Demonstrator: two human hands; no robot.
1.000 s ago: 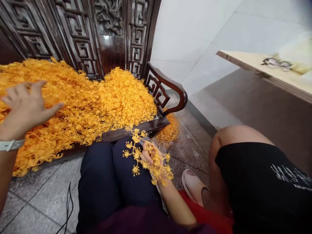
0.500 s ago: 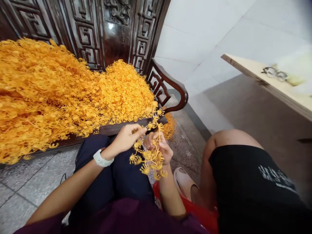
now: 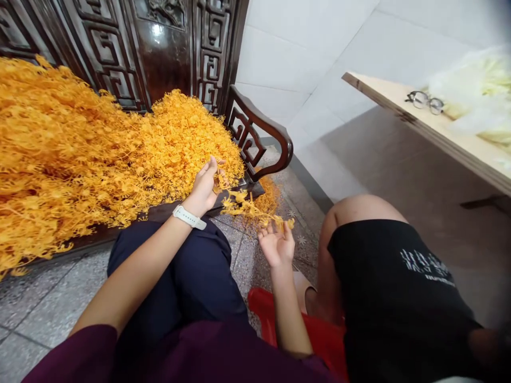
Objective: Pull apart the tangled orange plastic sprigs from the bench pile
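Note:
A sprig of yellow plastic flowers (image 3: 249, 205) stretches between my two hands, above the floor beside the bench. My left hand (image 3: 205, 186), with a white watch band on its wrist, has its fingers around the sprig's left end; part of that grip is hidden. Palm up, my right hand (image 3: 277, 246) has its fingers apart, and the sprig's right end lies at its fingertips. Just behind my left hand rises a large heap of similar yellow-orange sprigs (image 3: 179, 141) on the dark carved bench.
The bench's curved armrest (image 3: 279, 143) stands beyond my hands. An orange heap (image 3: 268, 194) lies on the floor below it. At right are another person's knee and black shorts (image 3: 383, 276), a red plastic stool (image 3: 265, 311), and a wooden tabletop (image 3: 391, 98) bearing glasses (image 3: 427, 101).
My hands have moved apart, the left up and away, the right to the right with its fingers spreading. The sprig now lies stretched sideways. The view has shifted slightly right.

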